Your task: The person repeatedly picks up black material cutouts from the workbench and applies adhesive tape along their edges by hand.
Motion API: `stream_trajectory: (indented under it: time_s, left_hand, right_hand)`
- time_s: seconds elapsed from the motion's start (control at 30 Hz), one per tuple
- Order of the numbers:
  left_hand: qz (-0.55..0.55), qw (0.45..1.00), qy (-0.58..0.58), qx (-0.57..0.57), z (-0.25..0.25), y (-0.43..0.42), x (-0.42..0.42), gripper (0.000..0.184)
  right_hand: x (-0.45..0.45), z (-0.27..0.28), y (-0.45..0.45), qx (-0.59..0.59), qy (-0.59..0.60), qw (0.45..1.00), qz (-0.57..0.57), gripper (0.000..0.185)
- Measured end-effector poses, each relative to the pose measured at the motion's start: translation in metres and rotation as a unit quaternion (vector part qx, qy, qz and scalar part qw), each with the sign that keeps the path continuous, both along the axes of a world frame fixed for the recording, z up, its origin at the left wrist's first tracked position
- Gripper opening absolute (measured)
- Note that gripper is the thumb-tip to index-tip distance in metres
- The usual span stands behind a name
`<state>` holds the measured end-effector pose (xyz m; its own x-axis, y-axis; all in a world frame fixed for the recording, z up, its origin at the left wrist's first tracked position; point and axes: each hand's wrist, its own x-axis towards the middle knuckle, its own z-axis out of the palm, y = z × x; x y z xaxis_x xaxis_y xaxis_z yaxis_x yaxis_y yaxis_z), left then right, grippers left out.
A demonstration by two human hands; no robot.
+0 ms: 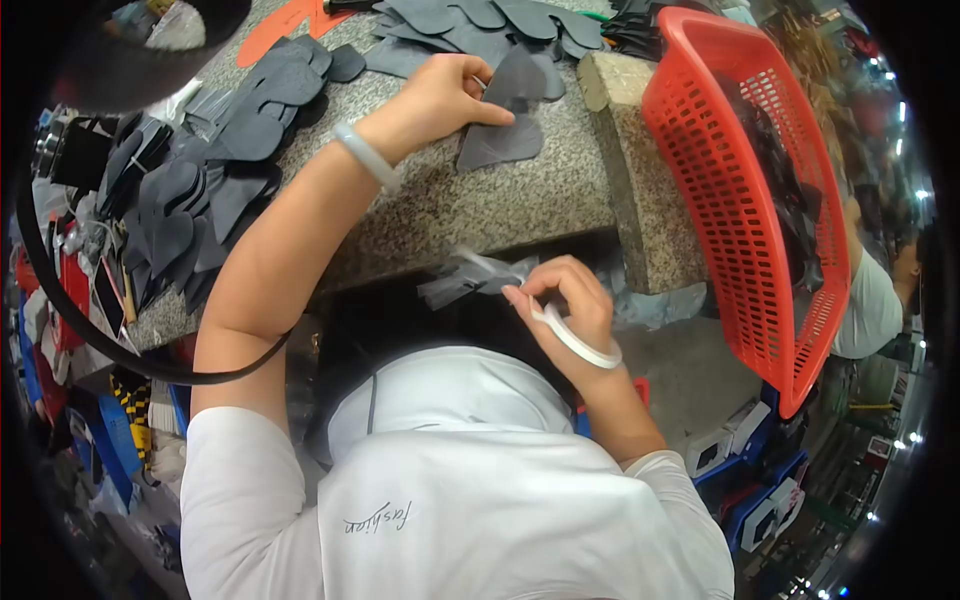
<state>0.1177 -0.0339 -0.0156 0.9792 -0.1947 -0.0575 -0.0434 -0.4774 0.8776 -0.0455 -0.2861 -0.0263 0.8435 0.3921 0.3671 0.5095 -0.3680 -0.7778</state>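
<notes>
My left hand (450, 100) is over the stone worktop (440, 205), its thumb and fingers closed on the edge of a dark grey cut piece (505, 140). More grey pieces (440, 20) lie in overlapping layers just beyond it. Nearer my body, past the worktop's front edge, my right hand (570, 300) has its thumb and index finger pinched together at a crumpled strip of clear film (470, 278). A white band (580, 345) runs from those fingers around to the wrist.
Piles of grey pieces (170, 215) cover the left side. An orange piece (275, 30) lies at the back. To the right stand a stone block (655, 190) and a red basket (725, 200) holding dark pieces. Another person's sleeve (868, 310) shows at the far right.
</notes>
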Motion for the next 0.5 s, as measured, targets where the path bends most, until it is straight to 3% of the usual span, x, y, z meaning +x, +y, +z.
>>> stream_trajectory:
  time_s: [0.13,0.23,0.3,0.37,0.5]
  left_hand:
    - [0.046,0.995,-0.028,-0.087,0.034,0.022,-0.047,0.042]
    - [0.043,0.991,-0.005,-0.127,0.057,0.039,-0.08,0.037]
    - [0.02,0.986,-0.01,-0.166,0.062,0.05,-0.101,0.033]
    - [0.006,0.988,-0.021,-0.152,0.06,0.059,-0.117,0.033]
    - [0.015,0.99,0.0,-0.14,0.069,0.06,-0.142,0.029]
  right_hand:
    - [0.016,0.02,0.004,-0.04,-0.056,0.997,0.03,0.02]
    - [0.02,0.031,0.007,-0.009,0.052,0.997,0.05,0.02]
    - [0.024,0.041,0.015,0.009,0.018,0.997,0.075,0.019]
    - [0.026,0.048,0.024,0.029,-0.015,0.995,0.099,0.019]
    - [0.031,0.058,0.039,0.036,0.053,0.983,0.173,0.016]
